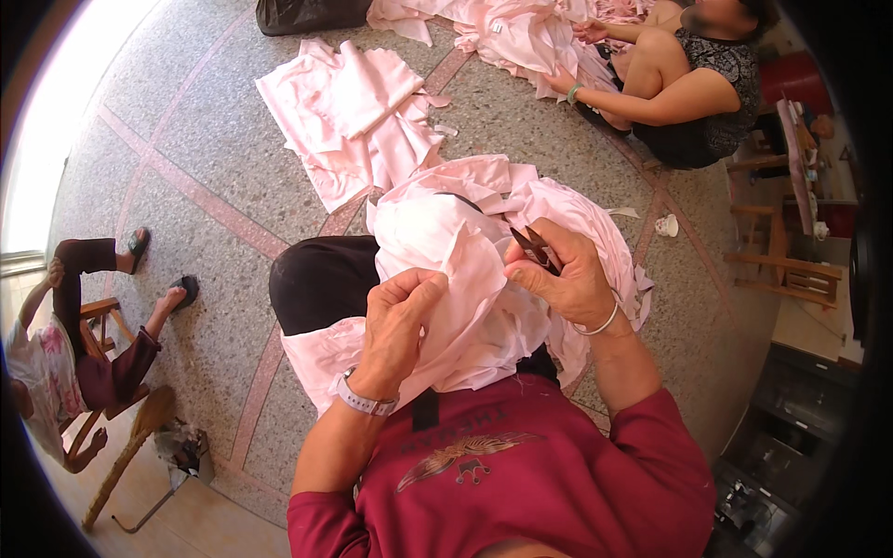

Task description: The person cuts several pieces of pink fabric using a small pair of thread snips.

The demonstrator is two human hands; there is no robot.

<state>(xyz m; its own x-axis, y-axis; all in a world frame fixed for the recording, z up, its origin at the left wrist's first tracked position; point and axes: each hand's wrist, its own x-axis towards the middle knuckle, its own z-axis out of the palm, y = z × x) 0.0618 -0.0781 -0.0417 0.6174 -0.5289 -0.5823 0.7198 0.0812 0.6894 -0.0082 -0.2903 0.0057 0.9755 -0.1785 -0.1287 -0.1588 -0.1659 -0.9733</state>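
Note:
Pale pink fabric lies bunched over my lap and spills down past my knees. My left hand pinches an edge of it between thumb and fingers. Small dark thread snips rest in my right hand, their blades pointing up and to the left, the two tips slightly apart. The thumb and fingers of that hand also come up against the cloth; whether they pinch it I cannot tell. A watch is on my left wrist and a bangle on my right.
Folded pink pieces lie on the speckled floor ahead. A co-worker at the upper right handles a larger pink heap. Another person sits at the far left, near a broom. A paper cup and wooden chairs are to the right.

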